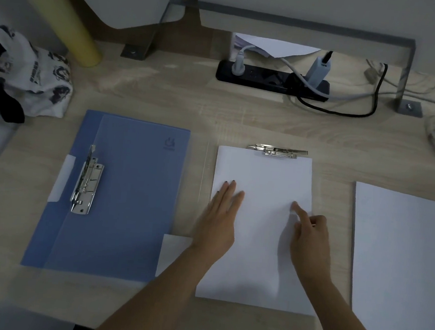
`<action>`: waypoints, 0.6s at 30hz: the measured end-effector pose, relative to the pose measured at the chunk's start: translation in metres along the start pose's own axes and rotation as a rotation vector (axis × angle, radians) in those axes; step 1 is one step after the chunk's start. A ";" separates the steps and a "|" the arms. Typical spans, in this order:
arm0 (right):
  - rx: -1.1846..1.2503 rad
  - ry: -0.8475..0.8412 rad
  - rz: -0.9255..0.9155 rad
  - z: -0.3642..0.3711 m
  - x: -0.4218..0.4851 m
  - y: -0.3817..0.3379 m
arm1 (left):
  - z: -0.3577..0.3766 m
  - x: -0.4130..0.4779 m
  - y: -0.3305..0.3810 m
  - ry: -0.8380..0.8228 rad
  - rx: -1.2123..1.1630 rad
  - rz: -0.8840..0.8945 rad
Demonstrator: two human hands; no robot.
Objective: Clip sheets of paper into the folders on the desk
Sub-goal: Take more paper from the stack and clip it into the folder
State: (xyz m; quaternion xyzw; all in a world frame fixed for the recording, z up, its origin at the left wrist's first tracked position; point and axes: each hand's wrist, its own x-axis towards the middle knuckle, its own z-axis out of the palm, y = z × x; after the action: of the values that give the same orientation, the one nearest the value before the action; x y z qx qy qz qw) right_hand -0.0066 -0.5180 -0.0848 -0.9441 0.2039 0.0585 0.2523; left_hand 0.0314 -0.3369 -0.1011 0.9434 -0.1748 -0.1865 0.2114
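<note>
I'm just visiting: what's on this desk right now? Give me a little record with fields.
Left hand: flat on the white sheet, fingers straight
Right hand: index finger stretched onto the same sheet, other fingers curled
White sheet: in the middle, top edge at a metal clip
Blue folder: left of the sheet, lying open, a second clip near its left edge
Paper stack: right of the sheet, untouched
Power strip: at the back of the desk, plugs in it

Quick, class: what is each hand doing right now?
Left hand: open, flat on the paper.
Right hand: forefinger on the paper, other fingers curled; grip cannot be told.
</note>
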 end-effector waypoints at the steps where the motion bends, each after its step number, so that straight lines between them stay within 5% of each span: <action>1: -0.001 -0.003 -0.004 0.000 0.000 0.000 | 0.002 0.003 0.000 0.014 -0.011 -0.002; 5: -0.016 -0.015 -0.025 -0.002 0.001 0.001 | 0.010 0.019 -0.001 0.152 0.041 0.033; 13: 0.004 -0.026 0.008 -0.005 0.007 -0.003 | 0.013 0.054 -0.005 0.162 0.243 -0.037; 18: 0.482 0.022 0.181 -0.015 0.045 -0.021 | 0.015 0.052 -0.005 0.198 0.216 -0.021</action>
State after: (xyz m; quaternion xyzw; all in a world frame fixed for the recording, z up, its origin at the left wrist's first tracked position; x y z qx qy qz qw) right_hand 0.0432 -0.5251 -0.0719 -0.8351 0.2983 0.0203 0.4618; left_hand 0.0710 -0.3588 -0.1305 0.9762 -0.1624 -0.0750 0.1229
